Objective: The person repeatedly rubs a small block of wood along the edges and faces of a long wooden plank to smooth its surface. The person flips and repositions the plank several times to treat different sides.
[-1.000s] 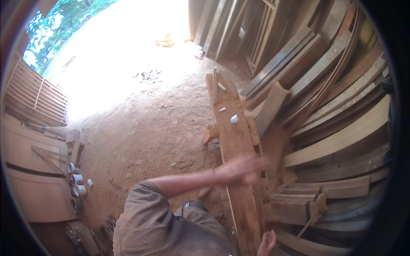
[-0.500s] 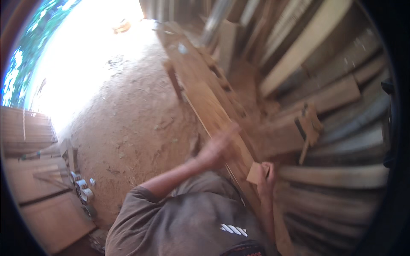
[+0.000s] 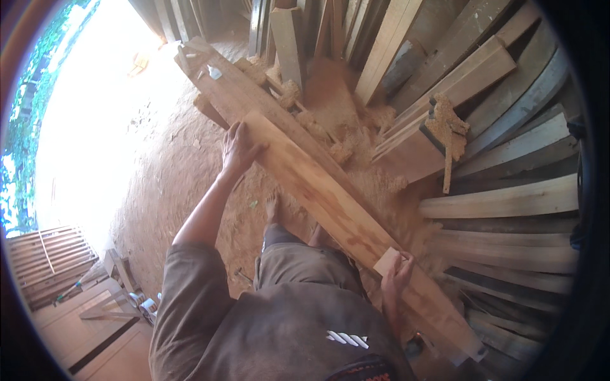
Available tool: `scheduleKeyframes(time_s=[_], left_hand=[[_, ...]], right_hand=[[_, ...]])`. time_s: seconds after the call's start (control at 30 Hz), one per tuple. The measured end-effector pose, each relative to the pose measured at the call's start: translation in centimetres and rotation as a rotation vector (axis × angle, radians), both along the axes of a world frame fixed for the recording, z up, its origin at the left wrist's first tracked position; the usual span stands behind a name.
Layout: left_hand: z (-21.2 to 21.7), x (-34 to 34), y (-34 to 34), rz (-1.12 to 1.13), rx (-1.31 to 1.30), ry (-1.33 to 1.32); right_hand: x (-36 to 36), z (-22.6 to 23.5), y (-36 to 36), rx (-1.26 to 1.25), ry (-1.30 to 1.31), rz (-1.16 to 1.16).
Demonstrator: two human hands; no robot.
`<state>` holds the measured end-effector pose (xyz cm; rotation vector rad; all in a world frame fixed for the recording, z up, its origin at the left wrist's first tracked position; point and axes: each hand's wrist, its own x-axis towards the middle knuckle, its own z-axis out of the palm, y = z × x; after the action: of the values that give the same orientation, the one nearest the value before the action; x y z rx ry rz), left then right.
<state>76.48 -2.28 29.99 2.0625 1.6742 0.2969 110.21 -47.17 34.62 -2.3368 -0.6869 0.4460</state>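
Observation:
A long pale wooden board (image 3: 311,184) lies slantwise across a bench plank (image 3: 254,95). My left hand (image 3: 237,151) grips the board's near edge close to its far-left end, thumb toward the top face. Further down the board, my right hand (image 3: 396,274) is closed on a small flat tan piece (image 3: 385,260), resting at the board's surface. Whether that piece is folded sandpaper or a thin wood block, I cannot tell.
Many planks (image 3: 502,200) lean and lie along the right and back. A tool-like piece covered in sawdust (image 3: 447,130) sits on stacked timber. A small white object (image 3: 215,73) lies on the bench's far end. Wooden panels (image 3: 82,324) stand at lower left.
My left hand, blurred over the board's middle before, has moved up and left to the board's far end and grips it. My right hand still holds the tan piece. The view has turned.

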Motion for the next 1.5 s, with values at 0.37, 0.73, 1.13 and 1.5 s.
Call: scheduleKeyframes(time_s=[0.37, 0.73, 1.13, 1.5], left_hand=[[0.3, -0.5, -0.6, -0.05, 0.0, -0.203], [-0.2, -2.2, -0.3, -0.181, -0.041, -0.278], [-1.6, -3.4, 0.1, -0.293, -0.06, -0.257], [-3.3, -4.0, 0.0, -0.29, -0.063, -0.235]], right_hand=[[-8.8, -0.4, 21.1, -0.011, -0.243, 0.084], [-11.0, 0.4, 27.4, -0.245, -0.302, 0.069], [-15.9, -5.2, 37.0, -0.074, -0.351, 0.212], [-12.6, -0.5, 22.7, -0.567, -0.021, -0.336]])
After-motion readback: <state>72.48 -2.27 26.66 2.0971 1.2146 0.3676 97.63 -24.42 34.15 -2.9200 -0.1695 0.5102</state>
